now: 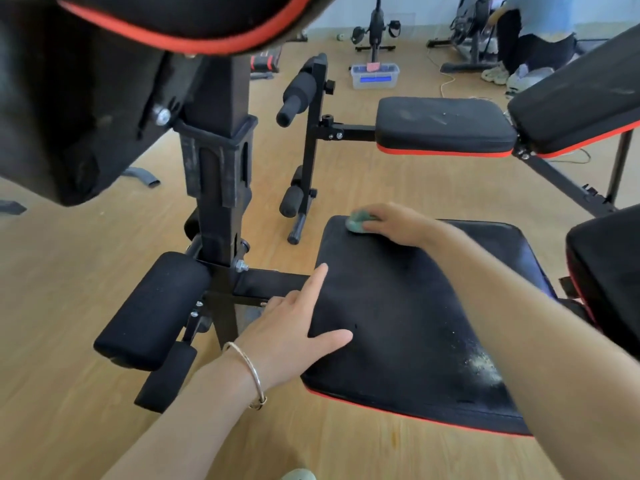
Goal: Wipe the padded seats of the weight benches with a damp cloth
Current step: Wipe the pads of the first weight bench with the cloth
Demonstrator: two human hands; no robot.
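Seat wiping looks to be in hand in the head view, the only one I have. My right hand [391, 225] lies at the far left corner of the near padded seat [415, 323], its fingers [372, 216] curled around a bunched green cloth [356, 223] and pressing it onto the black surface. I judge the cloth is wadded small so that pressure lands on one spot. My left hand [294, 334], with a thin bracelet [252, 372] at the wrist, rests on the seat's near left edge. Its fingers [317, 282] are straight and spread, the thumb flat on the pad, gripping nothing. That reads to me as a brace to steady the seat while the other arm reaches across. A pale dust patch [485, 367] lies near the right front corner, well apart from the cloth, so that part is not yet wiped. A foam roller [152, 310] juts out beside the left hand. Beyond, across the wooden floor [86, 271], a second bench seat [443, 123] shows faint grey smears and looks untouched. A plastic box [374, 76] stands farther back, and a person [533, 39] crouches by other machines.
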